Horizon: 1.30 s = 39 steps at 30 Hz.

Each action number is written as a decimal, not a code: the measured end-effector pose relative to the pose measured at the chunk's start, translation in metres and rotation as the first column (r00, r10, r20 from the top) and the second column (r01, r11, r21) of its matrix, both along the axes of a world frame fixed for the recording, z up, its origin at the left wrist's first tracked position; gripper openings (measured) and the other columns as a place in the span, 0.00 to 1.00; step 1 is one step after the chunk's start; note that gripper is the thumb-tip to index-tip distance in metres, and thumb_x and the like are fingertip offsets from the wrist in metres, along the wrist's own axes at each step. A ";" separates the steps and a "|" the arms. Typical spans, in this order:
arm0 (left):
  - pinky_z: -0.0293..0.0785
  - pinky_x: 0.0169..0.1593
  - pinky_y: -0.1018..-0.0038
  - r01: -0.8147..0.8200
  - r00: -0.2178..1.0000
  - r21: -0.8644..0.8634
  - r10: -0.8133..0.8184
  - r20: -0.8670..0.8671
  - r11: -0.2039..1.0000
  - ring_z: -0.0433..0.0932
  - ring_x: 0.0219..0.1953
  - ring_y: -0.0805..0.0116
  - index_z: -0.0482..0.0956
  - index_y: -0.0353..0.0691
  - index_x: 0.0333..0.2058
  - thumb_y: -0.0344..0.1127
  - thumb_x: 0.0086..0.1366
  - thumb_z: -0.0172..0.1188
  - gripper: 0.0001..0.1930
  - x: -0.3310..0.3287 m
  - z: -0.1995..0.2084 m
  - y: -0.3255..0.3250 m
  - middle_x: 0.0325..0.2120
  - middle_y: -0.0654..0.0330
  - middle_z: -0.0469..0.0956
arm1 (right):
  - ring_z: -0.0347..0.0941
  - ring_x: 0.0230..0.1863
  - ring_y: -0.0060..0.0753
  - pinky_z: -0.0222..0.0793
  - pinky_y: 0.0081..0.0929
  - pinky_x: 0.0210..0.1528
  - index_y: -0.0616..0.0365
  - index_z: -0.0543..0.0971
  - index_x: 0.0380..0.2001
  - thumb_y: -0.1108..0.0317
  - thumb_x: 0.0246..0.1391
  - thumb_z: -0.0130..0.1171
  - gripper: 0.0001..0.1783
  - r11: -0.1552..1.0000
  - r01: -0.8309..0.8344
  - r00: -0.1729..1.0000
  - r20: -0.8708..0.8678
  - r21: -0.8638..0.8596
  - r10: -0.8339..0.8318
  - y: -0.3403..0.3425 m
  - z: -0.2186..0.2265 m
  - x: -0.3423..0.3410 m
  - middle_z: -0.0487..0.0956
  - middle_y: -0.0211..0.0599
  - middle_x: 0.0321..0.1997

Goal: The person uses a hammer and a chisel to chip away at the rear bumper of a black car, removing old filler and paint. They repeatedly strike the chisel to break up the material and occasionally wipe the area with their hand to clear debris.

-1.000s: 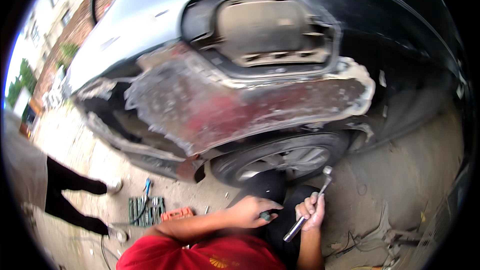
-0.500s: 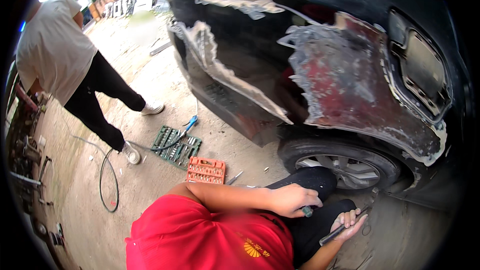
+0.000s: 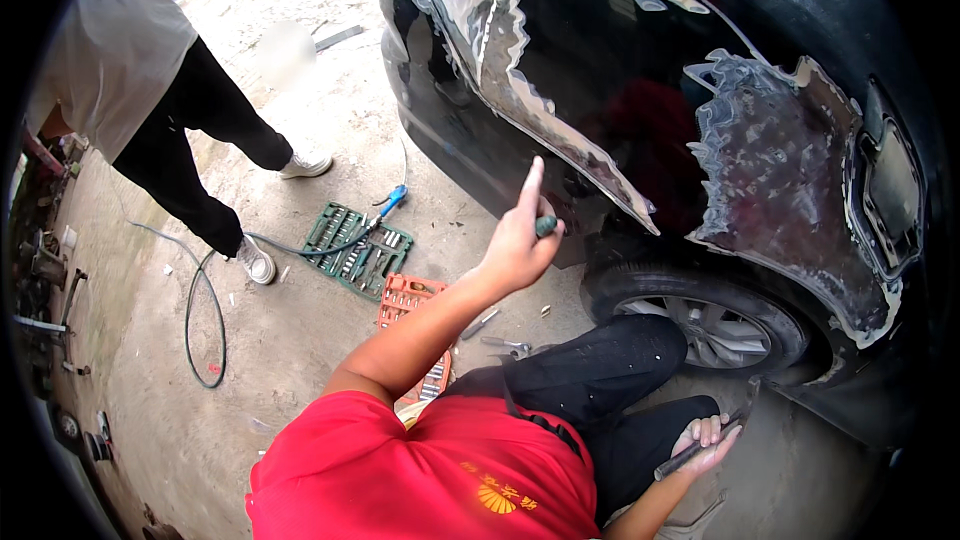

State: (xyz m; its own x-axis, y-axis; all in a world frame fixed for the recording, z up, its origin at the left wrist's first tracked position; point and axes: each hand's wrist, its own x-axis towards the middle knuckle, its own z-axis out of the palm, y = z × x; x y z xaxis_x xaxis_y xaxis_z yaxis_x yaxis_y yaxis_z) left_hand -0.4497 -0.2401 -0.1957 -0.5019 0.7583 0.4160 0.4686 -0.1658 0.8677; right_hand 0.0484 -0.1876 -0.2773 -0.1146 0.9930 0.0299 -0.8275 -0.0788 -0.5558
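My left hand (image 3: 515, 245) has come up off my lap since half a second ago — now it is raised in the air in front of the dented black car body (image 3: 620, 90), with one finger pointing up. The other fingers are curled shut around a small dark green round-ended tool handle (image 3: 545, 226). My view has also swung left, so I see more of the ground now. I think this means the work at the wheel has paused for a bit, since only one hand is down there.

My right hand (image 3: 706, 443) is low and near, by my knee, closed around a long thin grey metal ratchet bar (image 3: 705, 443). The bar sits a little lower than it did a second ago, when it stood up higher beside the wheel. It looks dull and plain, slanting up to the right toward the black tyre with the silver wheel (image 3: 715, 325), just beside it — I cannot tell if its tip touches anything.

On the dirt ground to the left lie an open green socket case (image 3: 352, 248) and an orange case of bits (image 3: 402, 297). Far left, another person in a grey shirt and black trousers (image 3: 150, 100) stands there.
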 end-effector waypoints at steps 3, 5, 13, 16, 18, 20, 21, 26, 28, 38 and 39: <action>0.74 0.42 0.66 0.033 0.999 -0.005 -0.033 0.034 0.999 0.75 0.30 0.60 0.36 0.34 0.77 0.26 0.67 0.56 0.47 -0.004 0.006 0.005 0.27 0.55 0.74 | 0.58 0.18 0.14 0.62 0.19 0.25 0.59 0.73 0.43 0.50 0.75 0.50 0.20 1.000 -0.001 1.000 0.009 -0.014 0.001 -0.006 0.005 -0.003 0.66 0.21 0.20; 0.73 0.41 0.65 0.053 0.998 0.016 -0.053 0.043 0.998 0.75 0.29 0.58 0.34 0.34 0.77 0.26 0.66 0.56 0.48 0.000 0.007 0.009 0.26 0.55 0.74 | 0.58 0.17 0.14 0.62 0.19 0.25 0.59 0.73 0.43 0.50 0.75 0.50 0.20 1.000 0.012 1.000 0.029 -0.015 -0.012 -0.007 0.006 -0.006 0.66 0.21 0.20; 0.76 0.42 0.54 0.134 0.980 -0.085 -0.144 -0.135 0.987 0.80 0.33 0.39 0.36 0.37 0.77 0.27 0.62 0.58 0.50 0.032 0.010 0.017 0.29 0.45 0.77 | 0.58 0.17 0.13 0.63 0.19 0.25 0.58 0.73 0.43 0.49 0.76 0.48 0.21 1.000 0.003 1.000 0.015 0.007 -0.004 -0.008 0.000 -0.007 0.66 0.21 0.21; 0.77 0.44 0.51 0.088 0.961 -0.123 -0.117 -0.252 0.988 0.81 0.35 0.36 0.37 0.39 0.78 0.28 0.60 0.59 0.52 0.029 0.010 0.016 0.31 0.42 0.78 | 0.58 0.17 0.13 0.63 0.18 0.24 0.58 0.74 0.43 0.50 0.76 0.47 0.20 1.000 0.011 1.000 0.022 -0.001 -0.011 -0.004 -0.002 -0.008 0.66 0.20 0.20; 0.76 0.44 0.50 0.025 0.981 -0.123 -0.048 -0.189 0.992 0.80 0.34 0.35 0.36 0.41 0.78 0.28 0.60 0.59 0.53 0.018 0.016 0.014 0.30 0.42 0.79 | 0.58 0.16 0.13 0.64 0.19 0.23 0.58 0.74 0.43 0.49 0.76 0.47 0.21 1.000 0.028 0.998 0.062 0.002 -0.028 -0.001 -0.005 -0.007 0.66 0.20 0.20; 0.76 0.43 0.49 -0.069 0.983 -0.139 0.044 -0.178 0.988 0.81 0.34 0.36 0.34 0.42 0.78 0.28 0.59 0.59 0.54 -0.001 0.020 0.016 0.28 0.43 0.79 | 0.58 0.16 0.14 0.62 0.18 0.23 0.58 0.75 0.42 0.49 0.75 0.49 0.21 0.999 0.041 0.997 0.063 -0.028 -0.039 -0.006 0.002 -0.014 0.67 0.21 0.20; 0.76 0.42 0.50 -0.123 0.975 -0.162 0.089 -0.203 0.979 0.80 0.33 0.36 0.35 0.42 0.78 0.28 0.59 0.58 0.53 -0.013 0.024 0.016 0.27 0.43 0.78 | 0.58 0.16 0.14 0.61 0.18 0.23 0.59 0.75 0.42 0.50 0.75 0.49 0.21 0.998 0.042 0.997 0.066 -0.046 -0.039 -0.005 0.004 -0.017 0.67 0.21 0.20; 0.75 0.41 0.54 -0.218 0.955 0.002 0.214 -0.207 0.976 0.79 0.29 0.41 0.44 0.44 0.78 0.27 0.60 0.57 0.49 -0.062 0.041 0.013 0.24 0.46 0.76 | 0.59 0.17 0.14 0.61 0.18 0.23 0.58 0.75 0.42 0.49 0.75 0.50 0.21 0.999 0.013 0.999 0.043 -0.045 -0.011 0.000 0.000 -0.015 0.68 0.21 0.20; 0.75 0.41 0.58 -0.222 0.961 -0.002 0.218 -0.171 0.975 0.79 0.29 0.42 0.45 0.44 0.78 0.26 0.61 0.56 0.48 -0.078 0.047 0.015 0.23 0.47 0.75 | 0.59 0.17 0.14 0.61 0.18 0.23 0.58 0.75 0.42 0.49 0.75 0.50 0.21 0.999 0.014 0.999 0.037 -0.049 -0.012 -0.002 0.002 -0.017 0.68 0.21 0.20; 0.75 0.43 0.66 -0.191 0.981 0.011 0.191 0.009 0.981 0.75 0.26 0.54 0.47 0.45 0.77 0.27 0.64 0.57 0.45 -0.073 0.045 0.005 0.23 0.49 0.73 | 0.58 0.17 0.14 0.61 0.18 0.23 0.58 0.75 0.41 0.49 0.74 0.51 0.21 0.998 0.019 0.998 0.057 -0.061 -0.015 0.001 0.005 -0.025 0.67 0.21 0.20; 0.75 0.43 0.67 -0.190 0.982 -0.003 0.190 -0.002 0.982 0.76 0.27 0.54 0.46 0.46 0.78 0.27 0.64 0.57 0.46 -0.069 0.040 0.003 0.23 0.49 0.73 | 0.58 0.17 0.14 0.61 0.18 0.23 0.58 0.75 0.41 0.49 0.74 0.51 0.21 0.998 0.026 0.998 0.064 -0.063 -0.022 0.002 0.005 -0.026 0.67 0.21 0.20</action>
State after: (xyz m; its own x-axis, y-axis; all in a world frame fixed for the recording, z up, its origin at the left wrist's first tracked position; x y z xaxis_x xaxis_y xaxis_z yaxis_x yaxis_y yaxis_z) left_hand -0.5185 -0.2373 -0.1554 -0.6359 0.6506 0.4152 0.4931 -0.0714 0.8670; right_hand 0.0227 -0.1854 -0.2725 -0.0903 0.9951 -0.0407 -0.7928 -0.0966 -0.6018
